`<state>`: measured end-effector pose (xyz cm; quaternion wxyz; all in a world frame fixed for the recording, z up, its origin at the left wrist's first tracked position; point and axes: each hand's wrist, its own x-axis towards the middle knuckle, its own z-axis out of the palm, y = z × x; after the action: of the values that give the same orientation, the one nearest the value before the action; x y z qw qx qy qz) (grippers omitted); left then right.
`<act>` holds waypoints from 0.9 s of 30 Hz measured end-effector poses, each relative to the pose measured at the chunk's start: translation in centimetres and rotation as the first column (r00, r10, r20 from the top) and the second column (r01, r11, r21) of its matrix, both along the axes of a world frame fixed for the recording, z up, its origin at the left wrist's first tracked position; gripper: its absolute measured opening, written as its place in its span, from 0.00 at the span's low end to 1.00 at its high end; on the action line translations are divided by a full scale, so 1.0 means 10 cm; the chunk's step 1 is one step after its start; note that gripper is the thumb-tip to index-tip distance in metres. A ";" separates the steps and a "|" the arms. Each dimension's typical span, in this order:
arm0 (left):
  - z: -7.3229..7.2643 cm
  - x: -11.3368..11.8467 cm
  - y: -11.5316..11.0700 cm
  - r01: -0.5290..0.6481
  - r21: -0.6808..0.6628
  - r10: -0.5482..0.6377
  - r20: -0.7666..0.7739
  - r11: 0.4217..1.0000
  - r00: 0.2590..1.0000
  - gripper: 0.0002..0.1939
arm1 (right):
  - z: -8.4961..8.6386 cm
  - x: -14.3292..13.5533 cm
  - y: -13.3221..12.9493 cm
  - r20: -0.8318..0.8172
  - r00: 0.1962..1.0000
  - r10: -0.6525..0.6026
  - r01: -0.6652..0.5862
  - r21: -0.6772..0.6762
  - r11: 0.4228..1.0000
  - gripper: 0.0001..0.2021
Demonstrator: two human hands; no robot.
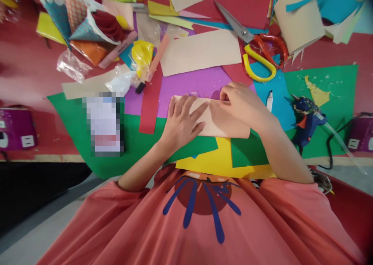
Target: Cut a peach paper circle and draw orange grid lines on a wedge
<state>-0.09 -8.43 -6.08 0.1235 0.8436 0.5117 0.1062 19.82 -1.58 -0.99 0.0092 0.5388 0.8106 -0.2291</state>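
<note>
Red tabletop (26, 72): fingers (200, 111) partly hide beige paper (224, 123).

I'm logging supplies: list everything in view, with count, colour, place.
Beige paper: 1, beige, centre
Other beige pieces: several, beige, upper half
Scissors: 1, red and yellow handles, upper right
Marker: 1, white, right of centre
Glue gun: 1, blue, right
Phone-like item: 1, pale, pixelated, left
Red strip: 1, red, centre left
Yellow bundle: 1, yellow, upper left
Patterned pieces: several, blue and orange, top left
Coloured sheets: several, mixed, throughout
Purple boxes: 2, purple, side edges
Table: 1, red, beneath
Shirt: 1, coral, bottom
Left hand: 1, bare, on beige paper
Right hand: 1, bare, likewise
</note>
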 end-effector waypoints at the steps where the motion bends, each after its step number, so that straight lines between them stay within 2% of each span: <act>1: 0.00 0.00 0.00 0.000 -0.005 0.000 0.001 1.000 1.000 0.25 | 0.01 0.00 0.01 -0.016 1.000 -0.012 0.012 -0.016 1.000 0.04; 4: 0.02 0.01 0.01 0.000 -0.022 0.000 0.021 1.000 1.000 0.26 | 0.01 0.01 0.01 -0.096 0.993 -0.065 0.053 -0.121 0.991 0.01; 6: 0.02 -0.02 0.03 -0.011 -0.034 0.013 0.057 0.999 0.998 0.26 | 0.00 0.05 0.01 -0.195 0.977 -0.091 0.048 -0.219 0.975 0.02; 9: 0.01 -0.11 0.11 -0.126 -0.015 0.127 0.198 0.992 0.972 0.30 | -0.05 0.12 -0.01 -0.395 0.902 -0.176 0.041 -0.327 0.944 0.05; 11: 0.00 -0.19 0.18 -0.266 0.008 0.240 0.400 0.964 0.885 0.36 | -0.09 0.17 -0.07 -0.522 0.799 -0.297 0.098 -0.374 0.922 0.05; 13: -0.01 -0.24 0.24 -0.352 -0.031 0.293 0.624 0.935 0.724 0.40 | -0.13 0.18 -0.16 -0.617 0.670 -0.413 0.181 -0.404 0.897 0.04; 15: 0.00 -0.22 0.27 -0.308 -0.185 0.339 0.740 0.933 0.581 0.38 | -0.17 0.16 -0.28 -0.675 0.554 -0.487 0.247 -0.425 0.871 0.05; 18: 0.03 -0.11 0.27 -0.176 -0.458 0.489 0.778 0.871 0.395 0.36 | -0.19 0.08 -0.46 -0.703 0.437 -0.561 0.248 -0.505 0.826 0.07; 21: 0.04 -0.02 0.28 -0.142 -0.579 0.596 0.772 0.803 0.223 0.32 | -0.17 0.03 -0.55 -0.673 0.480 -0.563 0.112 -0.589 0.800 0.08; 22: 0.04 -0.01 0.28 -0.128 -0.609 0.622 0.758 0.783 0.195 0.30 | -0.16 0.03 -0.55 -0.666 0.505 -0.550 0.066 -0.605 0.793 0.09; 24: 0.04 0.00 0.29 -0.065 -0.665 0.663 0.724 0.744 0.189 0.28 | -0.15 0.05 -0.51 -0.665 0.514 -0.541 0.023 -0.620 0.784 0.11; 27: 0.08 -0.01 0.29 0.056 -0.712 0.677 0.686 0.700 0.268 0.26 | -0.17 0.08 -0.38 -0.710 0.428 -0.560 0.095 -0.580 0.809 0.14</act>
<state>-0.16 -5.51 -5.27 0.6299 0.4045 0.5166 0.4156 20.59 -5.40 -2.65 -0.3140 0.4852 0.5002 -0.6448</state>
